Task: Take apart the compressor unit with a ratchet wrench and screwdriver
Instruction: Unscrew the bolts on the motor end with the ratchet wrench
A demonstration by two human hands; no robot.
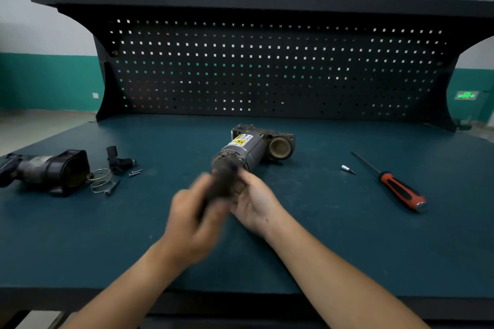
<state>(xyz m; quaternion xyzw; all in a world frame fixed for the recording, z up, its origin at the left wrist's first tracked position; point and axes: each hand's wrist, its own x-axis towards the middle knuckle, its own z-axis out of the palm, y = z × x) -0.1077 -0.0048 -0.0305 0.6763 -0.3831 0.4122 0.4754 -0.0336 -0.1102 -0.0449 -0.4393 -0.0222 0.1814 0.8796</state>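
Note:
The grey compressor unit point(251, 147) lies on its side in the middle of the green bench, yellow warning label up and a round brass-coloured opening at its far right end. Just in front of its near end, my left hand point(195, 219) and my right hand point(254, 203) meet around a dark, blurred tool point(222, 184); the left hand is motion-blurred and grips it. My right hand's fingers curl against the tool's upper part near the compressor's end cap. What kind of tool it is cannot be told from the blur.
A red-and-black screwdriver point(393, 184) and a small socket bit point(347, 169) lie at the right. At the left lie a removed black housing point(45, 171), a wire spring point(100, 180), a black fitting point(119, 160) and loose screws point(135, 172). A pegboard point(267, 67) backs the bench.

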